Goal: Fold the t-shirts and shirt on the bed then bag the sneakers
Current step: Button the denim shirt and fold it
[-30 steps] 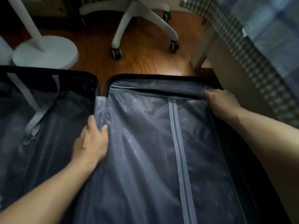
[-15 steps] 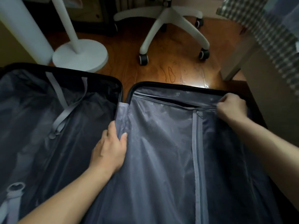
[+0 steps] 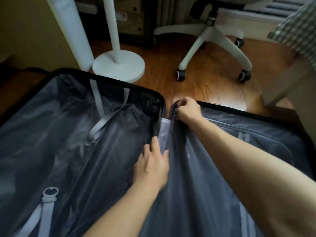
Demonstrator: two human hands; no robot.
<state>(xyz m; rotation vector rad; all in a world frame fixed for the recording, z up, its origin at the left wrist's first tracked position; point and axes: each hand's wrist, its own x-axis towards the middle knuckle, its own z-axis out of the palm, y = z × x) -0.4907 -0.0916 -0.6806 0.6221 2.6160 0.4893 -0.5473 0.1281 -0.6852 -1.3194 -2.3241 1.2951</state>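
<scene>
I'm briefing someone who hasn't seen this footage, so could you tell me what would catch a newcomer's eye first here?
An open suitcase fills the lower frame, lying flat on the wooden floor. At its centre hinge the right hand pinches the top corner of the grey zipped divider, while the left hand holds the divider's edge lower down. Behind stand a white round stand base and a white office chair base.

left grip: bare, no ring | right grip: bare | forearms: uncovered, no sleeves visible
</scene>
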